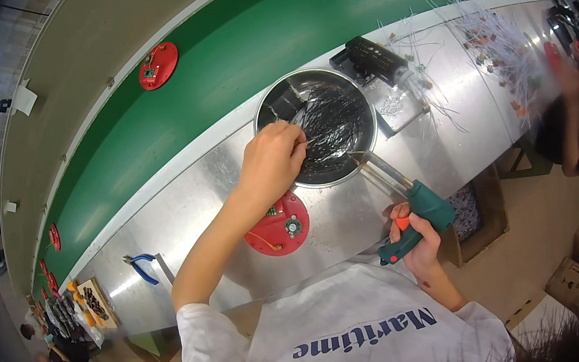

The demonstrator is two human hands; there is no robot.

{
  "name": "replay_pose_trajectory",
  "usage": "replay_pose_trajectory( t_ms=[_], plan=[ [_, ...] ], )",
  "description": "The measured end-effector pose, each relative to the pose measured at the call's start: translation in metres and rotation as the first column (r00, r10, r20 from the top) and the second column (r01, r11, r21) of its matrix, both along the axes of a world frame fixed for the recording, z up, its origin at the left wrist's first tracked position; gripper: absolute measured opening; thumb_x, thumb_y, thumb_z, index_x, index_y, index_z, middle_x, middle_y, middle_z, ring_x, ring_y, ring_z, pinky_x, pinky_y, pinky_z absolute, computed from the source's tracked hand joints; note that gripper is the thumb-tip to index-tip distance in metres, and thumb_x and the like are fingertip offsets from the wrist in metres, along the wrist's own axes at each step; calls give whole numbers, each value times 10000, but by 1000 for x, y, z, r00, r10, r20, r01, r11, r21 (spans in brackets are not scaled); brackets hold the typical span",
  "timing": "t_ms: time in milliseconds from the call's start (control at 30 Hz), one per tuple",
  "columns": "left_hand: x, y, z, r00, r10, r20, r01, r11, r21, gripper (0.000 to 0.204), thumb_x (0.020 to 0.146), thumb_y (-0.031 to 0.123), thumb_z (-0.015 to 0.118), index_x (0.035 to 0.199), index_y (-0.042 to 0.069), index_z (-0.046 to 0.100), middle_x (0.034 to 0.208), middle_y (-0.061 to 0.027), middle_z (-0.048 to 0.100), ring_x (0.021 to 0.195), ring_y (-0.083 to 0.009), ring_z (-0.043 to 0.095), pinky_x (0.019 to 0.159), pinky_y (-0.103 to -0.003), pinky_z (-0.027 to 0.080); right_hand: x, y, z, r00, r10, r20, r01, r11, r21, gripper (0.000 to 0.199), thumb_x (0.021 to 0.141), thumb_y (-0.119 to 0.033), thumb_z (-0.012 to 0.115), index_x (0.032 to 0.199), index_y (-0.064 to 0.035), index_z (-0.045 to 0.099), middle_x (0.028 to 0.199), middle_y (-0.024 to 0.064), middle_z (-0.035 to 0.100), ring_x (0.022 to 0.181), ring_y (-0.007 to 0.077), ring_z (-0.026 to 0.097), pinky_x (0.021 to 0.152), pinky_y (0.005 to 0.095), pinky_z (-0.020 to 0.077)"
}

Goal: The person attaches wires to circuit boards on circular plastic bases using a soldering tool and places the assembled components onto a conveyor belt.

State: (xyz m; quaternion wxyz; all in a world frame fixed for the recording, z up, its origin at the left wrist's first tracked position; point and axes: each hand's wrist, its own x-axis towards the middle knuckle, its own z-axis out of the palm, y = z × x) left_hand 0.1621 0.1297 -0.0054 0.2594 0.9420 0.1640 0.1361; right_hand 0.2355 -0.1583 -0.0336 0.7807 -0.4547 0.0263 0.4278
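My right hand [417, 233] grips a green soldering gun [429, 206] with an orange trigger. Its metal tip points up and left, over the near right rim of a round steel bowl [364, 87]. Inside the bowl lies a heap of thin, dark, shiny strands [334, 126]. My left hand [274, 153] reaches over the bowl's left rim with its fingers curled together; what they pinch is hidden. Partly under my left wrist, a red round disc [260, 236] with a small circuit board and a yellow wire lies on the metal bench.
A black device [380, 61] stands beyond the bowl, beside piled white wires [494, 49]. Blue-handled pliers [142, 269] lie at left. More red discs [158, 66] sit on the green conveyor belt [225, 48]. A co-worker's arm [571, 101] is at far right; cardboard boxes [574, 284] stand below.
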Motion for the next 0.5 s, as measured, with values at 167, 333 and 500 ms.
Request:
replay_pose_trajectory(
  t_ms=[167, 333, 500],
  plan=[
    [-6, -6, 12, 995, 103, -2, -101, 966, -238, 80, 767, 45, 706, 817, 10, 654, 789, -90, 578, 629, -216, 538, 587, -338, 444, -1, 0, 0, 1000, -12, 0, 12, 1000, -3, 216, 863, -212, 524, 941, -11, 540, 967, 136, 558, 593, 176, 545, 586, 289, 444],
    [-10, -9, 16, 979, 164, 118, -120, 941, -316, 95, 770, 49, 739, 833, 7, 682, 828, -33, 498, 579, -117, 412, 541, -273, 368, -1, 2, 1, 1000, -8, 3, 8, 1000, -10, 219, 862, -213, 527, 941, -9, 541, 963, 137, 559, 590, 177, 542, 586, 289, 442],
    [-11, -10, 18, 977, 171, 131, -114, 927, -358, 95, 779, 48, 736, 857, 10, 698, 847, -17, 510, 550, -76, 386, 507, -242, 339, -1, 5, 2, 1000, -16, 13, 16, 1000, -13, 226, 858, -212, 531, 942, -2, 541, 962, 140, 559, 589, 179, 539, 591, 288, 441]
  ],
)
